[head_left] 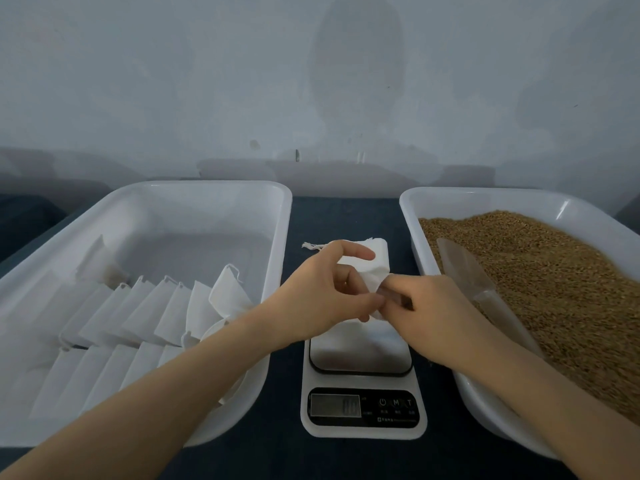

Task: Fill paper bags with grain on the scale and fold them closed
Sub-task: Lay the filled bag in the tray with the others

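Observation:
A small white paper bag (363, 265) is held above the white kitchen scale (362, 379) in the middle. My left hand (322, 292) pinches the bag's left side between thumb and fingers. From the right, my right hand (429, 313) pinches the bag's lower edge, fingertips meeting those of the left hand. A thin string hangs from the bag's far left corner. The scale's platform under the hands is bare, and its display (335, 405) is too blurred to read.
A white tray (214, 192) on the left holds several flat white paper bags (138, 313) in rows. To the right, another white tray (450, 199) is heaped with brown grain (554, 271), a clear plastic scoop (467, 268) lying in it. Dark tabletop, pale wall behind.

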A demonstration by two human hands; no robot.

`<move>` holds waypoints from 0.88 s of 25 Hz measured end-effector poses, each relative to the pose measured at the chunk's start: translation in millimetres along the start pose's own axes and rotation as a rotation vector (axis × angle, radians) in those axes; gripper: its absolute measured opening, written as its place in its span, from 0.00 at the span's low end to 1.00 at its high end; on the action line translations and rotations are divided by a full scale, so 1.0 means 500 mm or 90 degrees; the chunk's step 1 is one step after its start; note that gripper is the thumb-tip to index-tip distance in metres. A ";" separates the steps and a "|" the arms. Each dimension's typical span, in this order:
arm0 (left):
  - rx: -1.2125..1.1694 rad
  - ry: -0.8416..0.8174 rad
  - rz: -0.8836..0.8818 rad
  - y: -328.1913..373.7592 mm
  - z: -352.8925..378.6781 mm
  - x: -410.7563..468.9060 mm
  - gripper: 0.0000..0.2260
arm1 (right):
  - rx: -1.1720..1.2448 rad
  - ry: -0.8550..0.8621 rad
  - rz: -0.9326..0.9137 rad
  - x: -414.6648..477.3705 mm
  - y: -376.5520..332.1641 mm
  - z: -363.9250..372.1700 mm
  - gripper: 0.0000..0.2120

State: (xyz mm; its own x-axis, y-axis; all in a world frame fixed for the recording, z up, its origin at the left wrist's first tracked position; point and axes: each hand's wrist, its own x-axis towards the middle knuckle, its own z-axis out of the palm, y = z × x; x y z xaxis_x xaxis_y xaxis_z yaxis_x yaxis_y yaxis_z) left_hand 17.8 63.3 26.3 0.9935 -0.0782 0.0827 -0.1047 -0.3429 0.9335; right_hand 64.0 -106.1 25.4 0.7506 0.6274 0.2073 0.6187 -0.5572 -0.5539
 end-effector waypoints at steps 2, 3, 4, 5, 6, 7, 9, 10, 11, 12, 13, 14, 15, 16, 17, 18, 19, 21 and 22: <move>-0.023 0.022 0.018 0.000 0.004 0.001 0.20 | 0.064 0.024 0.042 0.001 -0.001 -0.006 0.10; -0.015 0.076 0.024 -0.004 0.004 0.004 0.19 | 0.109 0.040 0.057 0.000 -0.004 -0.010 0.09; 0.001 0.147 0.015 -0.007 0.002 0.008 0.18 | 0.161 0.047 0.068 0.000 -0.006 -0.014 0.09; 0.010 0.207 -0.010 -0.007 -0.004 0.010 0.17 | 0.203 0.045 0.076 -0.001 -0.010 -0.018 0.10; 0.003 0.233 -0.047 -0.006 -0.012 0.012 0.16 | 0.227 0.039 0.079 -0.001 -0.013 -0.021 0.11; -0.017 0.227 -0.077 -0.009 -0.019 0.015 0.15 | 0.238 0.034 0.082 -0.002 -0.015 -0.023 0.11; -0.048 0.211 -0.073 -0.009 -0.028 0.014 0.06 | 0.235 0.027 0.084 -0.002 -0.015 -0.023 0.08; -0.057 0.222 -0.052 -0.005 -0.030 0.013 0.03 | 0.233 0.021 0.090 -0.002 -0.014 -0.023 0.05; -0.073 0.238 -0.024 -0.001 -0.032 0.012 0.03 | 0.241 0.011 0.098 -0.001 -0.014 -0.023 0.03; -0.101 0.253 0.000 0.004 -0.034 0.012 0.03 | 0.259 -0.003 0.105 0.000 -0.012 -0.023 0.01; -0.134 0.264 0.021 0.005 -0.037 0.012 0.03 | 0.287 -0.019 0.110 0.001 -0.010 -0.023 0.01; -0.162 0.265 0.033 0.009 -0.039 0.011 0.04 | 0.322 -0.031 0.115 0.001 -0.007 -0.023 0.03; -0.170 0.254 0.045 0.010 -0.039 0.011 0.07 | 0.359 -0.033 0.122 0.002 -0.005 -0.023 0.06; -0.168 0.237 0.049 0.012 -0.037 0.009 0.09 | 0.397 -0.027 0.132 0.003 -0.003 -0.023 0.08; -0.155 0.218 0.053 0.011 -0.034 0.006 0.10 | 0.428 -0.021 0.136 0.003 -0.002 -0.023 0.08; -0.142 0.198 0.053 0.012 -0.029 0.004 0.11 | 0.450 -0.015 0.135 0.003 -0.001 -0.022 0.06; -0.136 0.177 0.057 0.008 -0.026 0.004 0.11 | 0.472 -0.001 0.136 0.004 -0.003 -0.022 0.06; -0.174 0.147 0.037 0.008 -0.025 0.007 0.14 | 0.541 0.063 0.168 0.008 -0.002 -0.025 0.08; -0.202 0.147 0.017 0.008 -0.026 0.009 0.14 | 0.586 0.095 0.189 0.010 0.001 -0.029 0.08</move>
State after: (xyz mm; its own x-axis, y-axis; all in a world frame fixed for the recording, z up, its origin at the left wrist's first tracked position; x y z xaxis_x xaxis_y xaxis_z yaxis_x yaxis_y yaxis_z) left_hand 22.4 73.9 34.8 0.9782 0.1422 0.1513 -0.1478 -0.0349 0.9884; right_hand 71.4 -111.1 37.7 0.9077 0.4190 0.0227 0.0248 0.0006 -0.9997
